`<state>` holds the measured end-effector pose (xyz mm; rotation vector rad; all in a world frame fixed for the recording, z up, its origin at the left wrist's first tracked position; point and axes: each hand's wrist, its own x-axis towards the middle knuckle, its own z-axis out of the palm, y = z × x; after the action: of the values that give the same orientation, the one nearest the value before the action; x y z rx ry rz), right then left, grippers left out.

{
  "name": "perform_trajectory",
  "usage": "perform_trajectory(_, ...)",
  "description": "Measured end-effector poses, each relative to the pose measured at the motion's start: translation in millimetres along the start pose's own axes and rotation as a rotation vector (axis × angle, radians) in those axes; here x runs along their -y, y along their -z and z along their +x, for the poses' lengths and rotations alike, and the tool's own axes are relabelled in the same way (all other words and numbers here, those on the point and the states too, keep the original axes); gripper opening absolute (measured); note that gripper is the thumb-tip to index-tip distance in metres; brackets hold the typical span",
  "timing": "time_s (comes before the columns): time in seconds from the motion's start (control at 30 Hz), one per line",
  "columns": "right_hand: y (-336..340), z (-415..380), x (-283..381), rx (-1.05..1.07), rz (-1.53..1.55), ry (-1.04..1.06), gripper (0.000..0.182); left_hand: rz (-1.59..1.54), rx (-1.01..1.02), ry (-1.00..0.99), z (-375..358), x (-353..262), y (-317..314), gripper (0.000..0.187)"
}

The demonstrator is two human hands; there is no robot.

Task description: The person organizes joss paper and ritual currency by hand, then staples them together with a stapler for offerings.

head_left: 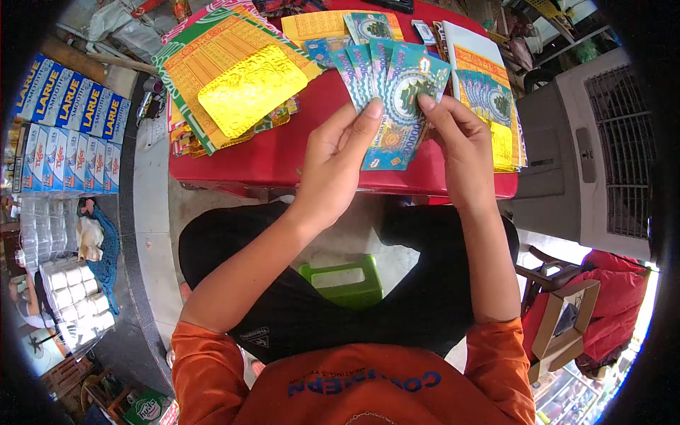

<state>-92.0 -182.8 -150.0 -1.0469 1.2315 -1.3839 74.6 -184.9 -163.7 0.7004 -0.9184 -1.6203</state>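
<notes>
A fan of blue-green banknote-like paper notes (397, 138) is held up over the near edge of the red table (234, 164). My left hand (336, 152) pinches its left side, thumb on top. My right hand (464, 134) grips the right side, its thumb on the round printed picture. On the left lies a stack of orange and green patterned sheets (185, 67) topped by an embossed gold sheet (251, 88). To the right, another fan of blue notes (487, 95) rests on a paper bundle with a gold sheet (501, 145). Behind my hands is a yellow sheet (304, 27) with a blue note (370, 27) on it.
A small white box (423, 32) sits at the table's back. Beer cartons (71, 95) are stacked at left. At right stand a grey-white appliance with a grille (618, 142) and an open cardboard box (577, 319). A green plastic stool (347, 283) is between my legs.
</notes>
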Motion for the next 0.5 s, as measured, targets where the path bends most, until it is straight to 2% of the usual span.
perform_trajectory(0.5,0.4,-2.4,6.0,0.005,-0.080,-0.017,0.020,0.023,0.011,0.015,1.4,3.5,8.1,0.034)
